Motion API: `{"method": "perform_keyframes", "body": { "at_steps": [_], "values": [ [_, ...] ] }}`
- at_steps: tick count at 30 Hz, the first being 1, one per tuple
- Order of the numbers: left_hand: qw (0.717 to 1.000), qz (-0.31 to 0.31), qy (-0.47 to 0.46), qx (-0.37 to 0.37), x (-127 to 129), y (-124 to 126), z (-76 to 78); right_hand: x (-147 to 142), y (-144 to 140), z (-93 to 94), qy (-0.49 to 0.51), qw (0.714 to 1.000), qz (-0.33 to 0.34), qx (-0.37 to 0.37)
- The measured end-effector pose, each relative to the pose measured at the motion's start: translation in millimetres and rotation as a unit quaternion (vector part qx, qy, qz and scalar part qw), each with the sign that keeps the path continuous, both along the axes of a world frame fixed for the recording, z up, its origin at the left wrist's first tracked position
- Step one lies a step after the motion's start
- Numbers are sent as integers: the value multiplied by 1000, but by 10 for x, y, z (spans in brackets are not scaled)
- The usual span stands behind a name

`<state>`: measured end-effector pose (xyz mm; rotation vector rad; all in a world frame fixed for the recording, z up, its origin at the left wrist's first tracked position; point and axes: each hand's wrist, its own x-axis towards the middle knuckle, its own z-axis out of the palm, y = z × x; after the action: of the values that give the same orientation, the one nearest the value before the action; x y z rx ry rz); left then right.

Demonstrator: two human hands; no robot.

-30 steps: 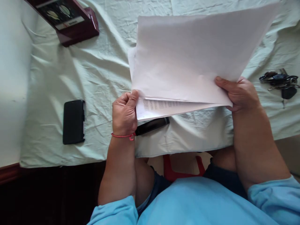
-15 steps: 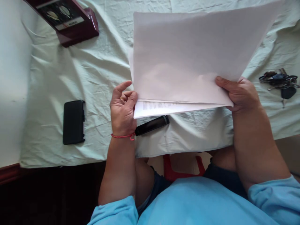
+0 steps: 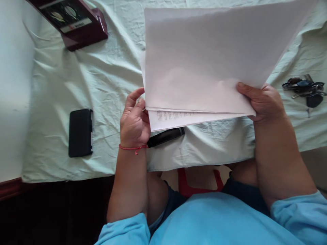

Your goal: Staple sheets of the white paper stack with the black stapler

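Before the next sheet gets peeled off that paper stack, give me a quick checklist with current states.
1. Right hand grips the paper stack at its near right corner: ok.
2. Left hand at the stack's left edge, fingers half open: ok.
3. Printed sheet separated below the upper sheets: ok.
4. Black pen-like object lies under the stack, on the cloth: ok.
5. Phone and keys apart from the papers: ok.
6. Number of sheets: cannot tell.

Left hand (image 3: 134, 119) fingers now curled behind the paper stack (image 3: 204, 61), formerly pinching.
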<state>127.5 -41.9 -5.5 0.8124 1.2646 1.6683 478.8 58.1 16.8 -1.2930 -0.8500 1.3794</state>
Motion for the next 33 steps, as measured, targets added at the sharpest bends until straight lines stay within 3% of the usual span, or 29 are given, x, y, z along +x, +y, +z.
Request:
{"method": "perform_keyframes", "body": {
  "at_steps": [18,23,28,33],
  "values": [
    [997,12,-78,17,13,-61,165,7,-23,22,-14,1000,7,3],
    [998,31,-48,-20,-57,-53,107,-12,-39,36,-10,1000,-2,5],
    [997,33,-38,-50,-30,-28,176,-19,-39,46,-13,1000,-4,5],
    [996,68,50,-40,51,-56,167,-22,-36,53,-21,1000,-5,4]
  ]
}}
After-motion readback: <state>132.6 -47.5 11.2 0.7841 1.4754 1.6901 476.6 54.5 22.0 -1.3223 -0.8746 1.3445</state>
